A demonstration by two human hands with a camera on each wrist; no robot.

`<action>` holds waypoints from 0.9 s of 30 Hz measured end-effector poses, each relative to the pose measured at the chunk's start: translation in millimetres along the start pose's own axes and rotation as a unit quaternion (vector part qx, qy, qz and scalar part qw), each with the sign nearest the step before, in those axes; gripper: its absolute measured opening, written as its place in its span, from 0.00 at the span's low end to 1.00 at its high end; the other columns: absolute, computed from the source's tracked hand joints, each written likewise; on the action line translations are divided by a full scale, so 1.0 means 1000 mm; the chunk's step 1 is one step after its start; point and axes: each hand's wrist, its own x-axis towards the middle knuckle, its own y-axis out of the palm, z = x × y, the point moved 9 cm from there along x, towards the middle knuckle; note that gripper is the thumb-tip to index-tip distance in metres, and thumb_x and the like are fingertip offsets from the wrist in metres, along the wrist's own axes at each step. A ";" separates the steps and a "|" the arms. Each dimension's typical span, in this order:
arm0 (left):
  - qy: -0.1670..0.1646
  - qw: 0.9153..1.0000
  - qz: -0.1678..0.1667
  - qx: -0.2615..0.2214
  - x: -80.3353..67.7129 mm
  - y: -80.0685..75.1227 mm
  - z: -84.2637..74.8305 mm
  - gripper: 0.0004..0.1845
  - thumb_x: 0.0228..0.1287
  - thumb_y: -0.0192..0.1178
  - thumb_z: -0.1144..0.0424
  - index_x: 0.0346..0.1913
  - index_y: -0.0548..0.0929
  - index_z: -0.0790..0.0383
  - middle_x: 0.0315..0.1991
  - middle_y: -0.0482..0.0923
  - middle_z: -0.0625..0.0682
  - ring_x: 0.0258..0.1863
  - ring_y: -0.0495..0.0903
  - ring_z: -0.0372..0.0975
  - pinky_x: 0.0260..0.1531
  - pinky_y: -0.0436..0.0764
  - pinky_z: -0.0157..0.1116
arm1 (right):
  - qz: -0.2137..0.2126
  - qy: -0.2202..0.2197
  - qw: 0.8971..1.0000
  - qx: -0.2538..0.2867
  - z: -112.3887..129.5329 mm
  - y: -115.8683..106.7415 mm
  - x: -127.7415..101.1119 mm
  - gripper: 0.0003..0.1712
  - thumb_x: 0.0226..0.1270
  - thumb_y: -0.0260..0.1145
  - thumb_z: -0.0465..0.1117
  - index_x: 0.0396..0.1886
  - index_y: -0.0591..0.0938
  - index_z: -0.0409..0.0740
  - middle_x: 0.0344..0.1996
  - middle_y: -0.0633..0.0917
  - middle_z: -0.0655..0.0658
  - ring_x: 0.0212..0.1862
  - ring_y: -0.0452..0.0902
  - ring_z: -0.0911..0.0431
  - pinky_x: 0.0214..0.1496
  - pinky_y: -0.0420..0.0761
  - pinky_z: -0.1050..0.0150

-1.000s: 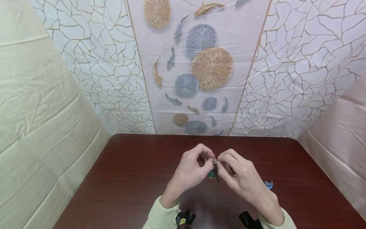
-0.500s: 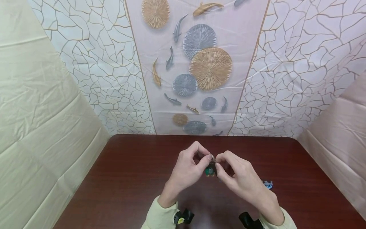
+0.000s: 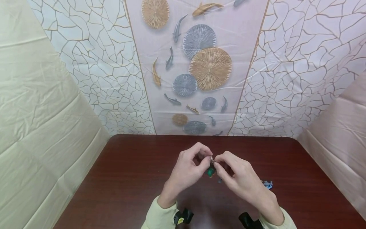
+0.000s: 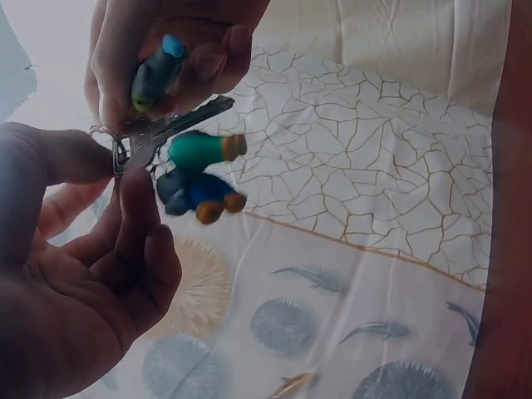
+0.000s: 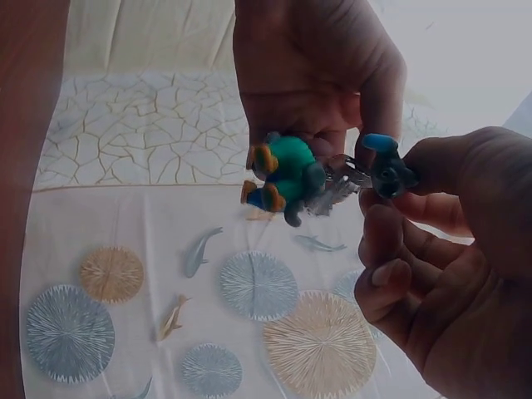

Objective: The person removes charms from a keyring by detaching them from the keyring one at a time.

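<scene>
Both hands meet above the dark red table (image 3: 128, 178), working a bunch of keys. My left hand (image 3: 206, 158) pinches the metal key ring (image 4: 120, 155) between thumb and forefinger. A silver key (image 4: 179, 123) and a green and blue figure charm (image 4: 199, 170) hang from the ring. The same charm (image 5: 287, 176) shows under the left palm in the right wrist view, and as a green spot (image 3: 210, 172) between the hands in the head view. My right hand (image 3: 218, 161) pinches a small dark blue charm (image 5: 386, 170) right beside the ring.
A small blue and white object (image 3: 267, 183) lies on the table to the right of my right forearm. Cloth sheets hang on the left and right sides, and a patterned sheet with fish (image 3: 200, 63) behind. Black wrist straps (image 3: 184, 217) sit at the near edge.
Both hands have drifted slightly left and closed in on the ring. The key that hung down below the fingers is now tucked up between the hands.
</scene>
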 end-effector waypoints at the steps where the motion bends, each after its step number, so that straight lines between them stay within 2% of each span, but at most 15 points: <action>1: 0.000 1.000 0.004 0.001 0.000 0.000 -0.001 0.06 0.65 0.61 0.69 0.39 0.80 0.54 0.30 0.84 0.46 0.24 0.78 0.30 0.24 0.79 0.30 | 0.003 0.004 1.000 -0.001 0.000 0.000 0.000 0.05 0.66 0.65 0.34 0.36 0.79 0.49 0.28 0.75 0.60 0.26 0.68 0.72 0.29 0.70 0.81; 6: 0.011 1.000 0.024 0.016 -0.002 0.003 -0.005 0.03 0.66 0.61 0.68 0.37 0.82 0.56 0.31 0.86 0.46 0.22 0.76 0.28 0.22 0.79 0.30 | -0.004 -0.001 1.000 -0.002 0.003 -0.002 0.000 0.11 0.61 0.65 0.29 0.36 0.79 0.50 0.27 0.74 0.60 0.26 0.67 0.72 0.27 0.69 0.81; 11: 0.020 0.999 0.029 0.031 -0.002 0.005 -0.007 0.05 0.65 0.60 0.69 0.34 0.81 0.56 0.29 0.85 0.46 0.20 0.73 0.27 0.21 0.77 0.27 | -0.018 -0.029 0.999 0.007 0.009 -0.005 0.000 0.09 0.61 0.64 0.30 0.35 0.80 0.49 0.26 0.74 0.60 0.25 0.66 0.72 0.27 0.67 0.82; 15: 0.014 0.999 0.030 0.038 -0.003 0.005 -0.006 0.06 0.64 0.60 0.68 0.31 0.81 0.54 0.26 0.83 0.45 0.18 0.70 0.26 0.18 0.73 0.25 | -0.017 -0.042 0.999 0.010 0.012 -0.006 0.001 0.10 0.61 0.63 0.30 0.36 0.80 0.50 0.26 0.73 0.60 0.26 0.65 0.72 0.28 0.66 0.84; 22: -0.002 0.998 0.032 0.052 -0.002 0.004 -0.001 0.07 0.65 0.61 0.65 0.28 0.79 0.52 0.24 0.82 0.44 0.15 0.66 0.27 0.15 0.68 0.26 | -0.002 -0.041 0.999 0.011 0.013 -0.004 0.001 0.13 0.58 0.64 0.28 0.35 0.80 0.51 0.26 0.72 0.61 0.25 0.64 0.71 0.27 0.64 0.84; 27: -0.011 0.998 0.035 0.056 -0.002 0.003 0.001 0.09 0.64 0.60 0.66 0.26 0.78 0.52 0.20 0.78 0.43 0.13 0.64 0.27 0.14 0.65 0.26 | 0.005 -0.038 0.999 0.017 0.012 -0.003 0.001 0.14 0.58 0.66 0.27 0.38 0.81 0.50 0.27 0.73 0.61 0.26 0.64 0.73 0.27 0.64 0.84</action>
